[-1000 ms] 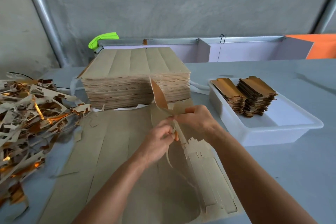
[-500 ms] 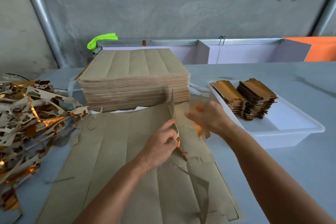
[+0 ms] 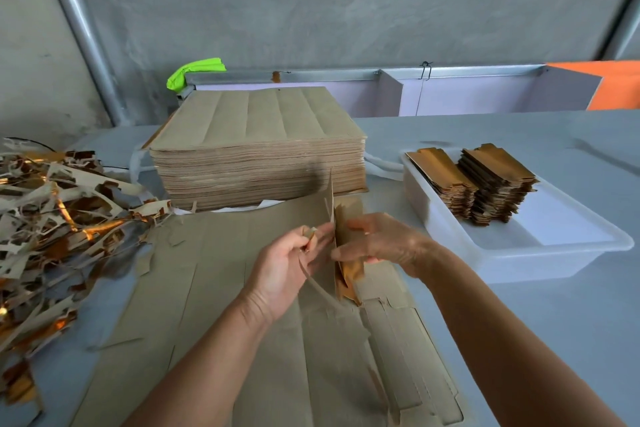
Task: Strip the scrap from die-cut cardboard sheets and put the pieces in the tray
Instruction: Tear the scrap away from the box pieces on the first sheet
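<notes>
- Left hand [image 3: 287, 267] pinches a scrap strip [image 3: 320, 288] above the flat sheet [image 3: 207, 305].
- Right hand [image 3: 384, 243] grips an upright gold-backed piece [image 3: 348, 253].
- Tray [image 3: 554, 253] sits right.

Left hand [image 3: 291, 267] pinching thin curved brown scrap strip [image 3: 320, 289]. Right hand [image 3: 384, 241] gripping upright gold-faced die-cut cardboard piece [image 3: 348, 255] over flat brown die-cut cardboard sheet [image 3: 214, 295]. Two gold piece stacks [image 3: 474, 180] in white plastic tray [image 3: 554, 253].

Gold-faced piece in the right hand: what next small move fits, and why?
Probably pull the piece free with the right hand while the left hand holds the scrap strip, which seems to run right up to it; the tray waits on the right.
</notes>
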`<state>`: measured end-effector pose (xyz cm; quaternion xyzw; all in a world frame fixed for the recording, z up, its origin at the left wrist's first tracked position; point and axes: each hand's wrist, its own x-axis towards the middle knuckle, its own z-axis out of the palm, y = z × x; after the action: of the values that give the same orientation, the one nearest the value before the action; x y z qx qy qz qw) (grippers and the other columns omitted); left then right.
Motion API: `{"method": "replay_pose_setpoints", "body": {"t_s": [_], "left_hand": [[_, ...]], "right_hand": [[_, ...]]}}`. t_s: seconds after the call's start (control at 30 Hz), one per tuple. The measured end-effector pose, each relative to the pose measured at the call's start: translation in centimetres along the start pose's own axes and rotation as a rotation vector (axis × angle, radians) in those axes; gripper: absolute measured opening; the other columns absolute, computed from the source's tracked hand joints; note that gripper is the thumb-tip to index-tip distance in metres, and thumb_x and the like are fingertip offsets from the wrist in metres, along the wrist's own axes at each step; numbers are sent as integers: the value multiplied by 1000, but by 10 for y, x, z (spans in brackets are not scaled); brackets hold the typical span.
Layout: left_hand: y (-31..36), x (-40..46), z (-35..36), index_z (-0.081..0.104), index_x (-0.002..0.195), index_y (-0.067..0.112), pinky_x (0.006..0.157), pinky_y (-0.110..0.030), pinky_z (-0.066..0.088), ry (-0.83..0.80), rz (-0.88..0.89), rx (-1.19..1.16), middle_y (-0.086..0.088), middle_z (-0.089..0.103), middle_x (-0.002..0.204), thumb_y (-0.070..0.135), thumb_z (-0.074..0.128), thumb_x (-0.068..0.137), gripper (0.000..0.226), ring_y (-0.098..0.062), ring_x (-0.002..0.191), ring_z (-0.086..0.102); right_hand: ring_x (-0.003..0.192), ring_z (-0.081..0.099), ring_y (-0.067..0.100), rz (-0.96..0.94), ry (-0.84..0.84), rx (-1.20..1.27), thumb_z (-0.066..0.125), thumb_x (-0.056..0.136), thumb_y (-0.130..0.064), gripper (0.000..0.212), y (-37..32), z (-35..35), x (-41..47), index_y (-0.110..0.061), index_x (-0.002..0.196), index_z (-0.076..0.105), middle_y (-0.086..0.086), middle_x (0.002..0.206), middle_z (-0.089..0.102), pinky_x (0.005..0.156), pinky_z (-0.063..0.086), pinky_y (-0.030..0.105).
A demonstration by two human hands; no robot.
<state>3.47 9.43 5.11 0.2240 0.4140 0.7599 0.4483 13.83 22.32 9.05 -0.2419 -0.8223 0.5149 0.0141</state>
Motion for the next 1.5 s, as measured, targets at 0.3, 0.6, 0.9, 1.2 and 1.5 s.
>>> {"method": "replay_pose_setpoints", "body": {"t_s": [0.3, 0.6, 0.9, 1.2, 1.5], "left_hand": [[2, 7, 13, 46, 57, 8, 102, -36, 37, 82, 22, 82, -26, 65, 105, 1, 32, 84, 32, -31, 109, 59], [9, 39, -1, 46, 79, 13, 54, -23, 48, 521, 145, 419, 2, 49, 65, 30, 67, 86, 28, -10, 53, 47], [-1, 54, -10, 48, 85, 15, 52, -22, 32, 605, 98, 1065, 1, 55, 80, 16, 77, 76, 31, -15, 70, 51], [14, 49, -18, 64, 84, 15, 62, -13, 47, 327, 302, 831, 2, 64, 67, 6, 67, 85, 10, 0, 55, 57], [8, 60, -5, 63, 74, 12, 59, -15, 48, 284, 167, 695, 6, 60, 62, 12, 55, 95, 23, 1, 53, 54]], "right_hand": [[104, 59, 29, 175, 501, -291, 53, 91, -12, 24, 8, 22, 32, 0, 110, 61, 15, 111, 62, 86, 48, 32], [88, 64, 31, 230, 502, -60, 43, 85, 0, 25, 22, 10, 21, 6, 95, 66, 22, 96, 66, 74, 54, 36], [91, 62, 32, 125, 603, -52, 48, 81, 6, 24, 28, 1, 10, 1, 98, 65, 18, 95, 65, 81, 55, 43], [75, 54, 21, -114, 901, -227, 40, 88, 8, 64, 22, -15, 10, -26, 142, 37, 6, 91, 54, 65, 47, 34], [109, 47, 30, -296, 424, -602, 61, 80, -14, 39, -2, 19, 54, -11, 118, 53, 9, 123, 50, 93, 44, 40]]}}
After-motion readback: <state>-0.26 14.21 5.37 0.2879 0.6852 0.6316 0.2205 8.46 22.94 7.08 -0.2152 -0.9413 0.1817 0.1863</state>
